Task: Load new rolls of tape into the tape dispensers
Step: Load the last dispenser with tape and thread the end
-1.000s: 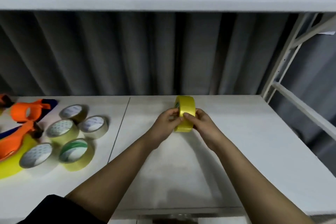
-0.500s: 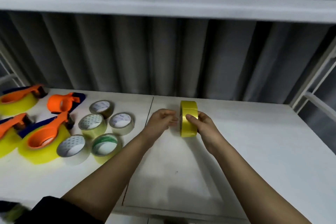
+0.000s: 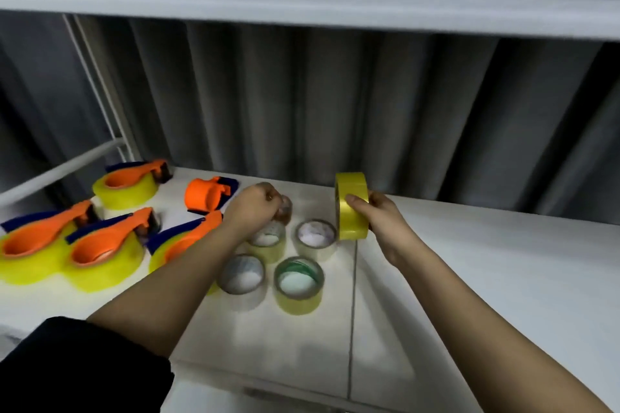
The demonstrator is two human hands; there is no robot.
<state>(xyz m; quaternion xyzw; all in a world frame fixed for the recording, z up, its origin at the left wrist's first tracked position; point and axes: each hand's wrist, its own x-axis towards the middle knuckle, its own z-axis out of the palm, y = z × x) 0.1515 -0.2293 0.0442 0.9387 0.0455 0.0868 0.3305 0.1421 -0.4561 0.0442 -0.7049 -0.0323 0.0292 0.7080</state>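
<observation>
From the head camera, the right hand (image 3: 379,214), right of centre, has its grip closed around the yellow tape roll (image 3: 350,206), held on edge above the table (image 3: 503,278), thumb on the outer band. Held that way the core probably stays free for fitting onto a dispenser.

The left hand (image 3: 255,206), at centre, has its fingers curled over a small brownish roll (image 3: 285,209) at the back of the loose cluster; motion blur hides whether the grip has truly closed on it. Just left sits the empty orange dispenser (image 3: 208,193), likely the next to load.

Four loaded dispensers (image 3: 104,245) crowd the left of the frame, and four loose rolls (image 3: 298,282) lie low at centre beneath the hands. Open room lies on the right half of the table, with its front edge at the bottom of the frame.
</observation>
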